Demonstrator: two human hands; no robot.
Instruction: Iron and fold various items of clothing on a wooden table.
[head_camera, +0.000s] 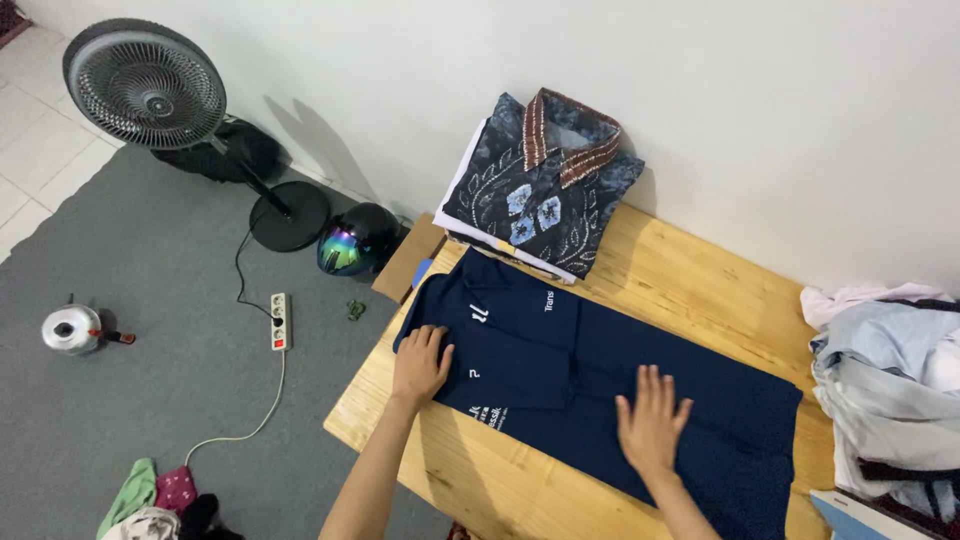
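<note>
A dark navy shirt (600, 370) with small white print lies spread flat across the wooden bench (700, 280), partly folded, its upper panel doubled over the middle. The left hand (420, 365) rests palm down on the shirt's left edge, fingers apart and flat, gripping nothing. The right hand (652, 425) presses flat on the shirt's middle, toward the near edge of the bench, fingers spread wide, also closed on nothing. Just beyond the shirt, touching its far edge, sits a stack of folded clothes (545, 185) topped by a dark patterned shirt with a brown collar, against the white wall. To the right of the navy shirt, at the bench's end, lies a loose heap of pale garments (890, 380) in grey, white and pink. Left of the shirt, down on the grey carpet (130, 260), stand a pedestal fan (150, 90), a dark helmet (357, 240) with a rainbow visor close to the bench corner, a white power strip (281, 321) with its cord, and a small metal kettle (72, 330) well apart. A few crumpled cloths (155, 500) lie on the carpet near the lower edge.
</note>
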